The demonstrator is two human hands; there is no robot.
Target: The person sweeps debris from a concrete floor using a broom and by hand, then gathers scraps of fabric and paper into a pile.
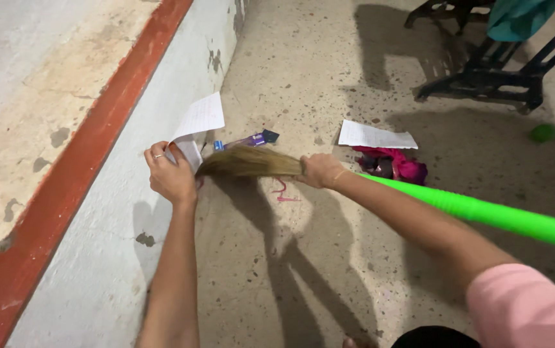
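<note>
My left hand [169, 173] pinches a white sheet of paper [199, 118] with handwriting, held up near the wall. My right hand [319, 170] grips a broom where its bright green handle [484, 212] meets the brown bristles [245, 162]. The bristle head points left and its tip nearly touches my left hand and the paper. The handle runs back along my right forearm, partly hidden by it.
On the speckled floor lie a purple and blue wrapper [246, 140], a second white sheet [375, 136] and a crumpled magenta cloth [399, 165]. A pale wall with a red band [90, 135] stands left. Black metal furniture legs [484, 80] and a green ball [542, 133] are far right.
</note>
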